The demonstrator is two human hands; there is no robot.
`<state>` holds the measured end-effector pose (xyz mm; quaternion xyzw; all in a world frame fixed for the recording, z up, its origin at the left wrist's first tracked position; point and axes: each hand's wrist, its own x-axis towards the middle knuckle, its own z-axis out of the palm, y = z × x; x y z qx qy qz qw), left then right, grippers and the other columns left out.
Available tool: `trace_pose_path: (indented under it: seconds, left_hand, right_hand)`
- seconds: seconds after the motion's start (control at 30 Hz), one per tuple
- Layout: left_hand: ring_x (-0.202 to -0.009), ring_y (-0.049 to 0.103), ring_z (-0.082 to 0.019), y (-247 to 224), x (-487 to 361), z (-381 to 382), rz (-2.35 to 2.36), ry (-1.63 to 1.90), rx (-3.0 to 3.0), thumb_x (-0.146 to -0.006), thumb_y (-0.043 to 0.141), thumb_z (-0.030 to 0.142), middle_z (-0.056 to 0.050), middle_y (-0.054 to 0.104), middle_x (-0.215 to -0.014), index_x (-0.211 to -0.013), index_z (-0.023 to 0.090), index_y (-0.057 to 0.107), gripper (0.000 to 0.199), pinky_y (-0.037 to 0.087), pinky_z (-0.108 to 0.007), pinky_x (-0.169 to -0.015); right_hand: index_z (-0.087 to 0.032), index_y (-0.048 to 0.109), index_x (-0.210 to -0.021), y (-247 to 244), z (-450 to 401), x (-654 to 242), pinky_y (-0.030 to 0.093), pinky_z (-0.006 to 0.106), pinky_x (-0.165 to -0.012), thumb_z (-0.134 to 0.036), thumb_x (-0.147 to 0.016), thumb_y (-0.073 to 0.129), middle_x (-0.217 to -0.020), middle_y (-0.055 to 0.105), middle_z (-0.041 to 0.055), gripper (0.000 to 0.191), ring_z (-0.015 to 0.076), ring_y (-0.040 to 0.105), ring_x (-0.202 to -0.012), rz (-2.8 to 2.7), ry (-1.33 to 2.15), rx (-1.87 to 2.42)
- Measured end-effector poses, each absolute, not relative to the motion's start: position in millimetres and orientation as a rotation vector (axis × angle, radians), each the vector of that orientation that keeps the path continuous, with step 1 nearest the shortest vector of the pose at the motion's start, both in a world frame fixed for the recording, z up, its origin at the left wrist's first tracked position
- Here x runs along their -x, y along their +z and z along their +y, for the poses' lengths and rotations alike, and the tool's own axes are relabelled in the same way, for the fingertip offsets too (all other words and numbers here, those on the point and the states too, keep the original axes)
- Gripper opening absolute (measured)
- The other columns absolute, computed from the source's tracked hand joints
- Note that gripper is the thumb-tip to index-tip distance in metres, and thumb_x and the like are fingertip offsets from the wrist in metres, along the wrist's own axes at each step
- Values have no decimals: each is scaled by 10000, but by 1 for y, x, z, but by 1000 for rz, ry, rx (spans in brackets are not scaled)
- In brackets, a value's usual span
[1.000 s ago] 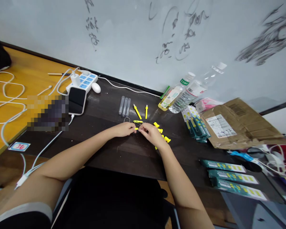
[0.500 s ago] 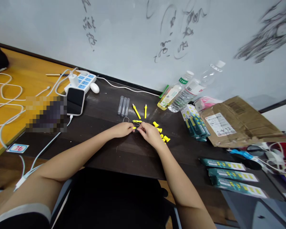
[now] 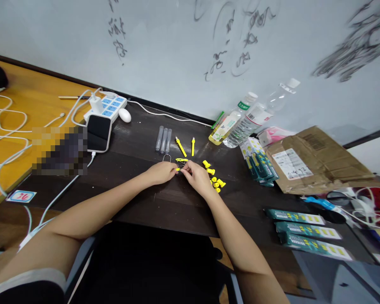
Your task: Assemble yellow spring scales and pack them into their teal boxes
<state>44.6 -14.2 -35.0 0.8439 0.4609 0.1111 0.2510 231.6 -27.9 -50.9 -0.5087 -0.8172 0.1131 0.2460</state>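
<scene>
Between my two hands is a small yellow piece [image 3: 177, 169], pinched by the fingers of my left hand [image 3: 165, 172]. My right hand [image 3: 195, 174] has its thumb and fingers closed at the other end of the piece; a thin metal part there is too small to make out. Just beyond the fingertips lie a yellow strip [image 3: 181, 160] and a bent wire hook [image 3: 166, 158]. Several yellow caps [image 3: 210, 171] are scattered to the right of my right hand. Farther back are two yellow rods [image 3: 180, 147] and three clear tubes [image 3: 164, 140].
Bottles [image 3: 240, 122] and a torn cardboard parcel [image 3: 316, 158] stand at the back right, with green boxes [image 3: 259, 164] beside them. Three flat green boxes [image 3: 308, 230] lie at the right edge. A phone [image 3: 99, 133], power strip [image 3: 109, 107] and cables occupy the left.
The whole view has shifted slightly. Both hands stay together at the yellow piece, with only a small movement of the fingers.
</scene>
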Motion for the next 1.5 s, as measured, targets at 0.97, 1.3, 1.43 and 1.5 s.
trace_pose_path:
  seconds: [0.97, 1.3, 1.43, 1.5]
  left_hand:
    - [-700, 605, -194, -29, -53, -23, 1371, 605, -2120, -918, 410, 300, -35, 631, -752, -960, 180, 523, 170, 421, -293, -663]
    - [-851, 656, -210, -28, -48, -18, 1210, 711, -2172, -933, 381, 335, -55, 698, -926, -1041, 197, 576, 262, 443, -295, -734]
    - [-756, 643, -188, -23, -45, -19, 1182, 726, -2202, -882, 466, 373, -24, 679, -824, -1049, 209, 581, 261, 416, -261, -661]
    - [-672, 616, -167, -21, -45, -20, 1138, 712, -2230, -841, 527, 395, 5, 641, -722, -1063, 214, 583, 291, 385, -236, -601]
  right_hand:
    - [-221, 475, -740, -51, -27, -227, 450, 309, -697, -297, -887, 487, -754, 584, 42, 166, 187, 555, -720, -2056, 317, 1287]
    - [-227, 450, -898, -55, -27, -227, 502, 333, -826, -419, -886, 520, -872, 594, 23, 204, 164, 620, -838, -1833, 789, 1076]
    - [-228, 466, -913, -51, -26, -231, 496, 341, -864, -414, -857, 577, -912, 596, 27, 223, 159, 621, -869, -1778, 883, 1020]
    - [-234, 461, -925, -49, -25, -233, 501, 343, -846, -427, -813, 630, -871, 585, 14, 280, 154, 612, -825, -1752, 912, 1027]
